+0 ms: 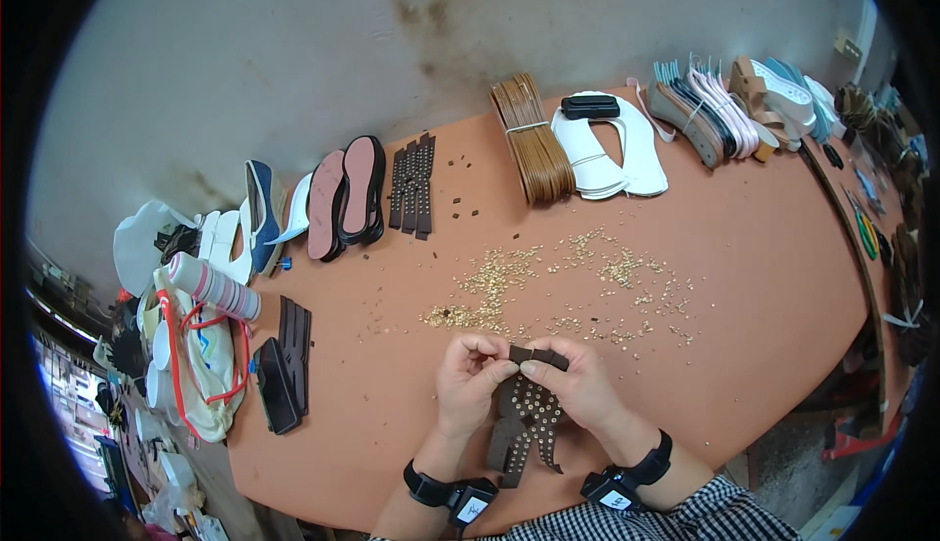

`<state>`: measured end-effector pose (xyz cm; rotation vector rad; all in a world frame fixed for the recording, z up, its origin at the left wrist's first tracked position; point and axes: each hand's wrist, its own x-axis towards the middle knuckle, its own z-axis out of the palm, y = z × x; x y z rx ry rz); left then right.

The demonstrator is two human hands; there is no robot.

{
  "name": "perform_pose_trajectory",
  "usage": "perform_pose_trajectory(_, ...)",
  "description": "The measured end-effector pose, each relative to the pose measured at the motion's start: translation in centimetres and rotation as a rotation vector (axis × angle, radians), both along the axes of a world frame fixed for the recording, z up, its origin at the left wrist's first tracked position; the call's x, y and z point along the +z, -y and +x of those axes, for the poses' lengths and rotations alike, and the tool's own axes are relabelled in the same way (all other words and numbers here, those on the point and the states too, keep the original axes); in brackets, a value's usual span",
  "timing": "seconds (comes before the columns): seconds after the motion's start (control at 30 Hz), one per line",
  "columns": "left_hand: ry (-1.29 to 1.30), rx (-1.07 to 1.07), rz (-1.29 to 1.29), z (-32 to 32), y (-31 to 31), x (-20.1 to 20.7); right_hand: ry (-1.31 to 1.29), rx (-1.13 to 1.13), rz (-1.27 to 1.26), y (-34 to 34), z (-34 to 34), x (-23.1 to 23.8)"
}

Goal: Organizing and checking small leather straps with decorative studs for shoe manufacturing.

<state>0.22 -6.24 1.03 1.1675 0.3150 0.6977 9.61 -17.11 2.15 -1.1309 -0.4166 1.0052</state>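
Note:
Near the front of the table, both my hands pinch a short dark brown strap between thumbs and fingers. My left hand has its left end and my right hand its right part, thumbs almost meeting. Below the hands, dark brown straps dotted with metal studs lie overlapping on the table, partly covered by my right hand. Just beyond my fingers, loose small gold studs are scattered across the tabletop, with a further patch of gold studs to the right.
Studded dark straps and pink-topped shoe soles lie at the back left. A brown strip bundle and white cut pieces are at the back. Wedge soles line the right rear. Dark strips and a phone-like black slab sit left.

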Motion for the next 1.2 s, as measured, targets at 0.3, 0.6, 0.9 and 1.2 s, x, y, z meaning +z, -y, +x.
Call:
perform_pose_trajectory(0.3, 0.025, -0.002, -0.029, -0.2, -0.2, -0.1, 0.011, 0.044, -0.013, 0.0, 0.3, -0.2)
perform_pose_trajectory(0.6, -0.192, 0.055, 0.067, 0.1, -1.9, -0.6, -0.203, -0.086, 0.003, -0.5, 0.0, -0.5)
perform_pose_trajectory(0.9, -0.693, 0.382, 0.714, -2.1, -7.8, -2.7, -0.401, -0.173, -0.002, 0.0, 1.2, 1.1)
perform_pose_trajectory(1.2, -0.892, 0.366, 1.067, 0.5, -7.6, -3.2, -0.653, -0.045, 0.112, 0.4, 2.1, 0.0)
